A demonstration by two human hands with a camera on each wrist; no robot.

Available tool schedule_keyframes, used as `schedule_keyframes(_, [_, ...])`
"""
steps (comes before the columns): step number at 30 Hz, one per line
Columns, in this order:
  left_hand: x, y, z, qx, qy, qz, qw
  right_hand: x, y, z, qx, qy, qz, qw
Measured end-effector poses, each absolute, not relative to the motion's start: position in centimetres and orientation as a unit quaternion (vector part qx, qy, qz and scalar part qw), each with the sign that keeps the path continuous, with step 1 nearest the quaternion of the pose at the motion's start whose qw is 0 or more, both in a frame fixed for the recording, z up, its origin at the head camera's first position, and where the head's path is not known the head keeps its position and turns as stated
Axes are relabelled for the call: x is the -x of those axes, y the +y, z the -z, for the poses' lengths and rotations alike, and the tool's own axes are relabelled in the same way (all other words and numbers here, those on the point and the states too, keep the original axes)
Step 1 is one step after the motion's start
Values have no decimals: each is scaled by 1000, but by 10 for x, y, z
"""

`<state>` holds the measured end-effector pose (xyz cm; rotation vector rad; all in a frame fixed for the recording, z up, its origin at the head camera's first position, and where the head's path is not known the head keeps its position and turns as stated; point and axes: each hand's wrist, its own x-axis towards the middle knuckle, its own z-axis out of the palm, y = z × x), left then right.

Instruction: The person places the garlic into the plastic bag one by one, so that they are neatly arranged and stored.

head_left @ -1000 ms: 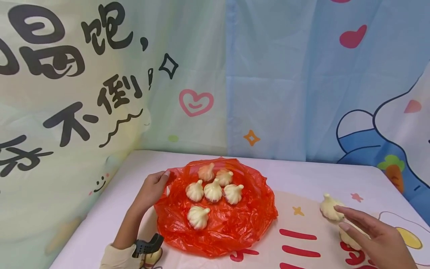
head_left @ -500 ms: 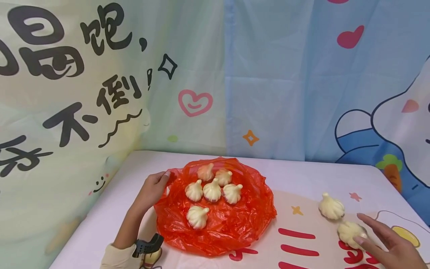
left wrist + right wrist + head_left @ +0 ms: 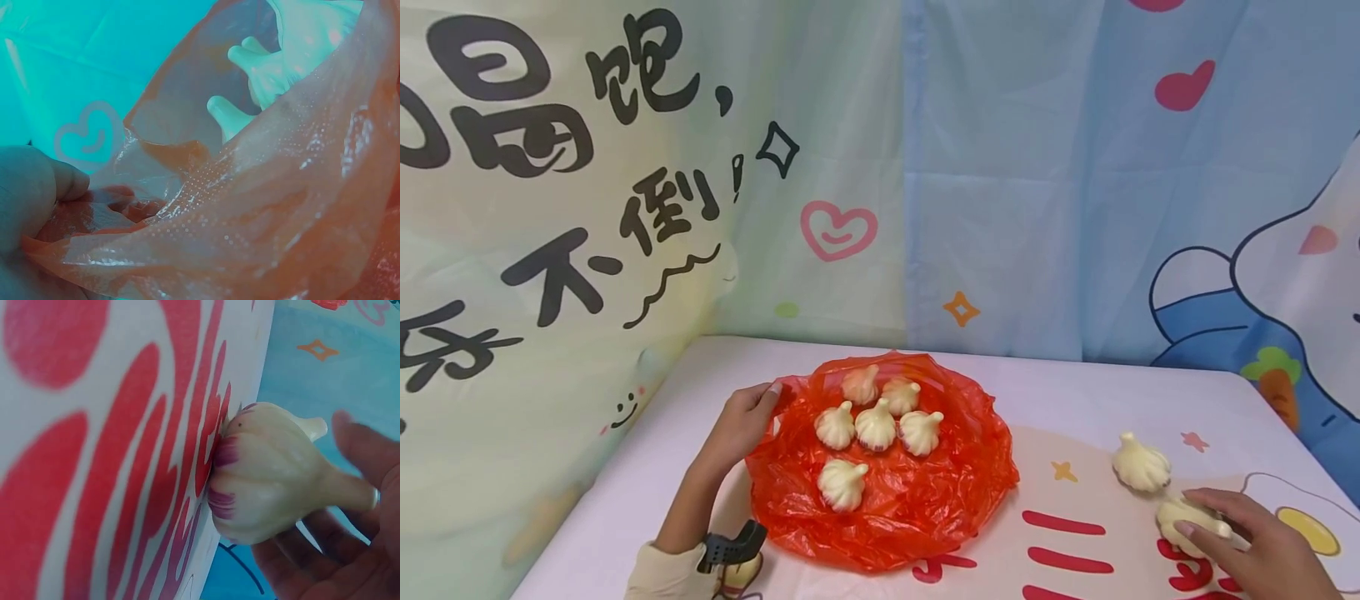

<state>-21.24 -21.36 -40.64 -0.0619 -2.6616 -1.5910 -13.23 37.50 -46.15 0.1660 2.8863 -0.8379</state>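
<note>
My left hand (image 3: 747, 423) pinches the left rim of a red plastic bag (image 3: 917, 517), which lies spread with its mouth wide. Several garlic bulbs (image 3: 876, 427) sit inside it; their pale stems (image 3: 231, 119) show past the bag's edge in the left wrist view. At the right, my right hand (image 3: 1262, 533) is around a garlic bulb (image 3: 1186, 525) on the table, thumb on the near side and fingers on the far side. In the right wrist view this bulb (image 3: 269, 481) rests on the cloth, with the thumb (image 3: 369, 447) apart from it.
Another garlic bulb (image 3: 1141, 463) lies on the table just behind the right hand's bulb. The table (image 3: 1060, 392) has a printed cover, and printed curtains (image 3: 1000, 208) hang behind and at the left.
My right hand drew back right from over the two loose bulbs, then came in around the nearer one. The left hand and the bag have stayed in place.
</note>
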Motion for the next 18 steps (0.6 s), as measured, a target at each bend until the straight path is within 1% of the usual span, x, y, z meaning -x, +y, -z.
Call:
schedule_keyframes(5, [213,-213,407,16,-859,512,16,136,379,468,-50,965,256,35])
schedule_keyframes(11, [214,-213,408,13,-856,516,15,136,380,470,-40,967,251,20])
schedule_keyframes(14, [214,-213,408,14,-856,517,15,134,380,468,-36,967,249,35])
schedule_keyframes(18, [213,-212,407,15,-856,516,14,133,378,464,-26,961,263,82])
